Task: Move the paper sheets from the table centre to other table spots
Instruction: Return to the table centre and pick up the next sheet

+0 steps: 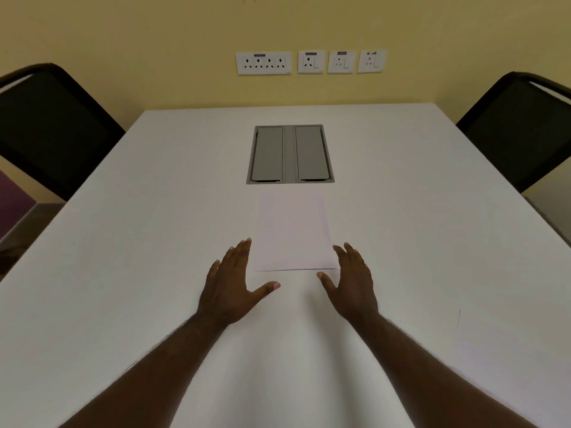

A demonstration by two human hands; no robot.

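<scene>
A neat stack of white paper sheets [293, 231] lies flat in the middle of the white table [123, 242], its near edge facing me. My left hand [236, 282] hovers just left of the stack's near left corner, fingers straight and spread, thumb pointing toward the paper. My right hand [352, 279] is at the near right corner, fingers straight, fingertips beside or just touching the paper's edge. Neither hand holds anything.
A grey cable box [289, 154] with two closed lids is set into the table just beyond the paper. Black chairs stand at the left [46, 125] and right [522, 128] sides. Wall sockets [309, 62] sit on the yellow wall behind.
</scene>
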